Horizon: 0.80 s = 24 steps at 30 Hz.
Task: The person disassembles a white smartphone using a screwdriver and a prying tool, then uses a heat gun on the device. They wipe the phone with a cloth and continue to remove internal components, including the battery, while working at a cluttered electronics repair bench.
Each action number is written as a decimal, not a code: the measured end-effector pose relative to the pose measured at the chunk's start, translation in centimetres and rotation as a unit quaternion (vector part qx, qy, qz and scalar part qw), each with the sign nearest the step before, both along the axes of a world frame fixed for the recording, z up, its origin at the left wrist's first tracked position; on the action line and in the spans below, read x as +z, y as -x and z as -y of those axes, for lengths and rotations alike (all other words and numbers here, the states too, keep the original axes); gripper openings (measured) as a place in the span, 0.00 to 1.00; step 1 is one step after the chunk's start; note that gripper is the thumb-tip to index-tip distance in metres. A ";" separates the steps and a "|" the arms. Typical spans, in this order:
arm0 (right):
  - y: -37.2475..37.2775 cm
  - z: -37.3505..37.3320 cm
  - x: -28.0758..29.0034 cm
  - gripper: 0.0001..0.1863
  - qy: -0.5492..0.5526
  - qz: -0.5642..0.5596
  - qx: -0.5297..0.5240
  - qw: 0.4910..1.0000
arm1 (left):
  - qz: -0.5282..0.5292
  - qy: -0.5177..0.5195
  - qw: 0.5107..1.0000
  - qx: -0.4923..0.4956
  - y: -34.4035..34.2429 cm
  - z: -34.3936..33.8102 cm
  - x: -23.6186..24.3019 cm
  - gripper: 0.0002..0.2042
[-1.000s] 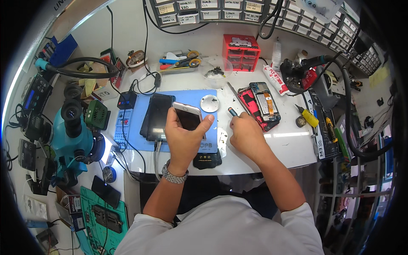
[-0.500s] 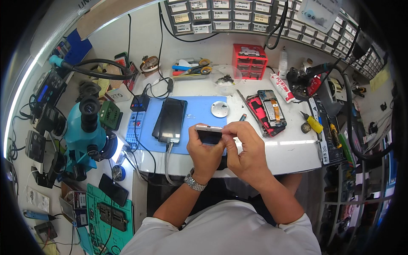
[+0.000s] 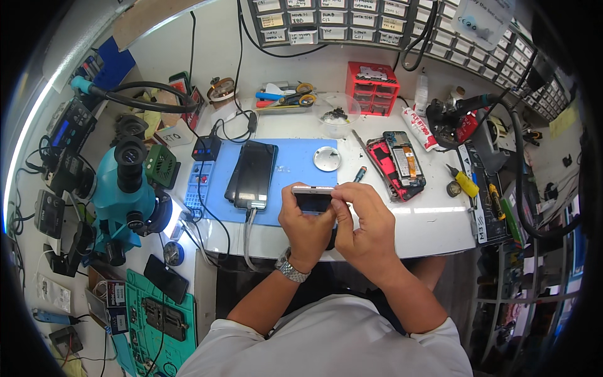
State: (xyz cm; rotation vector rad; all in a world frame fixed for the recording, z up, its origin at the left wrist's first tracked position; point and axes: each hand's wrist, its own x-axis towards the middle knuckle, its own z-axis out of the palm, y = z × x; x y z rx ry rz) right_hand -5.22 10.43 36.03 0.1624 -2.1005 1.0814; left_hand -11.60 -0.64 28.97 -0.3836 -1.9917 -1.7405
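A smartphone with a dark screen and a pale, silvery edge is held up over the front edge of the bench. My left hand is closed around its left side and lower part. Closed in a pinch, my right hand has its index finger and thumb at the phone's right end. Whether something small sits between those fingertips cannot be seen. Behind my hands, a larger dark phone lies on the blue mat, a cable plugged into its near end. A round white-topped dish and a small screwdriver are close by.
To the right lies an opened phone beside its red-and-black part. A teal microscope stands at left. Behind are a red drawer box, a clear bowl and tools. A yellow bottle lies at right.
The view has shifted slightly. The held phone has tipped a little and appears slightly further right, with both hands keeping nearly the same grip.
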 end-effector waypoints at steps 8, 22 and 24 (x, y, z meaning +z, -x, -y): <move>0.3 0.5 -0.3 0.10 -0.063 -0.036 -0.040 0.997 | -0.020 -0.008 0.999 0.028 -0.3 -0.5 -1.4 0.27; 0.4 -4.0 0.1 0.06 0.035 0.112 -0.028 0.993 | 0.089 -0.056 0.993 -0.044 0.0 1.3 1.9 0.26; -1.2 -4.2 -0.6 0.08 -0.028 0.213 -0.042 0.976 | 0.103 -0.069 0.991 -0.052 0.2 2.2 2.0 0.26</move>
